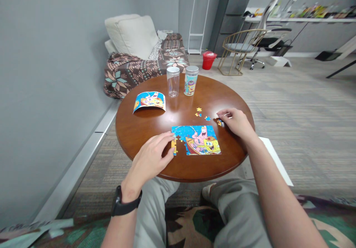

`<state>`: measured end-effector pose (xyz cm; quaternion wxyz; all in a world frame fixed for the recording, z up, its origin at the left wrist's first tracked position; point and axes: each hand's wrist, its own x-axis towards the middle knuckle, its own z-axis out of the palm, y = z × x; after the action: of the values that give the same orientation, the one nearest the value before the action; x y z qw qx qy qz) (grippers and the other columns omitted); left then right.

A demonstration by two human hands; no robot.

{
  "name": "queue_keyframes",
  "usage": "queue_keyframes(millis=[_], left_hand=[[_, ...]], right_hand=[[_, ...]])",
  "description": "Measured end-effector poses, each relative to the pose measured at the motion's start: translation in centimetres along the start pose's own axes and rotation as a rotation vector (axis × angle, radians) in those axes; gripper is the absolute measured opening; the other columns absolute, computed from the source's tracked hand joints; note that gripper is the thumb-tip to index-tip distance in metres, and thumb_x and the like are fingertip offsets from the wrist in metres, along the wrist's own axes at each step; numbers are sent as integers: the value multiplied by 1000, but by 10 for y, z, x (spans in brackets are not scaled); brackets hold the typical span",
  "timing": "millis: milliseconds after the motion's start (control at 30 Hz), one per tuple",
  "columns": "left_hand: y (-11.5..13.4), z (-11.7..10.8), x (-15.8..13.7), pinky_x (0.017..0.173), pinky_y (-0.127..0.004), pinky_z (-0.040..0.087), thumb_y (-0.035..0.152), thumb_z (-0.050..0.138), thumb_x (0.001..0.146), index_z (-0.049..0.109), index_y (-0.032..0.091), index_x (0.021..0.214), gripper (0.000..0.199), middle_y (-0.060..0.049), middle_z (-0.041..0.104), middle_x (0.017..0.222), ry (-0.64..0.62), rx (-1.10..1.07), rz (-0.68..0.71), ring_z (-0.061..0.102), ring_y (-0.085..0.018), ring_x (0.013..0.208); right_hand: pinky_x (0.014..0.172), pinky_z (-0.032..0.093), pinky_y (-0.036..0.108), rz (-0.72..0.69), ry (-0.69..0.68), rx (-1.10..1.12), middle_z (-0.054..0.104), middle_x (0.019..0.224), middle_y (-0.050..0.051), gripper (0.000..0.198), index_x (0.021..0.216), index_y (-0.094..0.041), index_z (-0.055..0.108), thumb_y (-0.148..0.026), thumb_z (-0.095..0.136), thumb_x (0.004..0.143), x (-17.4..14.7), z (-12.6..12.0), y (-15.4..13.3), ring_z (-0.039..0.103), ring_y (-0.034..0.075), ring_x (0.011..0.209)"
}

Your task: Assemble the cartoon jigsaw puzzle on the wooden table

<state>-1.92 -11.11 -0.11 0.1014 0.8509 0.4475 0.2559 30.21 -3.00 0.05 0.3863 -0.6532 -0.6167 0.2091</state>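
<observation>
A cartoon jigsaw puzzle [201, 138], partly assembled, lies near the table's front edge, with a gap toward its lower left. My left hand [151, 157] rests at the puzzle's left edge, thumb and fingers apart, touching the yellow edge strip [174, 146]. Right of the puzzle, my right hand [235, 121] has its thumb and fingertips close together. Whatever they pinch, if anything, is hidden. Loose puzzle pieces [220, 122] lie just below those fingertips. Behind the puzzle are a yellow piece [199, 109], small red-and-blue pieces [198, 115] and a blue piece [207, 118].
On the round brown table [133, 133] stand a clear lidded jar [173, 83] and a cartoon-printed jar [190, 81]. A curved picture sheet [150, 100] lies at the left. Beyond are a draped sofa [139, 68], red bin [208, 60] and gold-framed chair [240, 48].
</observation>
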Motion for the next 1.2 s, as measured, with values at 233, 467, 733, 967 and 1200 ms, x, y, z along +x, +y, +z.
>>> queue_keyframes(millis=[233, 467, 733, 967, 1200], left_hand=[[1, 0, 0, 107, -44, 51, 24, 51, 95, 63, 19, 121, 29, -9, 68, 130, 3, -4, -16, 65, -23, 120], [2, -1, -1, 108, -45, 51, 23, 51, 95, 62, 18, 121, 29, -9, 68, 131, -15, -14, -21, 64, -23, 122], [3, -1, 0, 108, -44, 51, 22, 51, 95, 62, 18, 121, 28, -10, 67, 132, -18, -24, -22, 63, -23, 122], [3, -1, 0, 107, -45, 51, 22, 52, 94, 63, 20, 122, 29, -9, 68, 131, -9, -26, -27, 64, -23, 121], [4, -2, 1, 108, -44, 50, 22, 53, 94, 62, 19, 122, 30, -9, 68, 131, -25, -27, -28, 64, -23, 121]], right_hand=[[49, 37, 24, 170, -138, 495, 70, 74, 6, 41, 83, -17, 71, -49, 82, 59, -13, 8, -33, 59, 13, 60], [53, 42, 24, 202, -230, 619, 69, 73, 3, 34, 78, -16, 69, -39, 84, 58, -27, 18, -56, 58, 11, 61], [54, 47, 25, 127, -431, 556, 70, 73, 3, 28, 88, -17, 73, -36, 78, 68, -41, 26, -74, 61, 13, 62], [56, 51, 26, -21, -562, 433, 73, 76, 4, 17, 81, -18, 75, -33, 75, 73, -45, 42, -76, 66, 15, 66], [76, 55, 29, -270, -567, 258, 77, 86, 3, 14, 92, -20, 76, -18, 65, 83, -48, 57, -88, 71, 17, 81]])
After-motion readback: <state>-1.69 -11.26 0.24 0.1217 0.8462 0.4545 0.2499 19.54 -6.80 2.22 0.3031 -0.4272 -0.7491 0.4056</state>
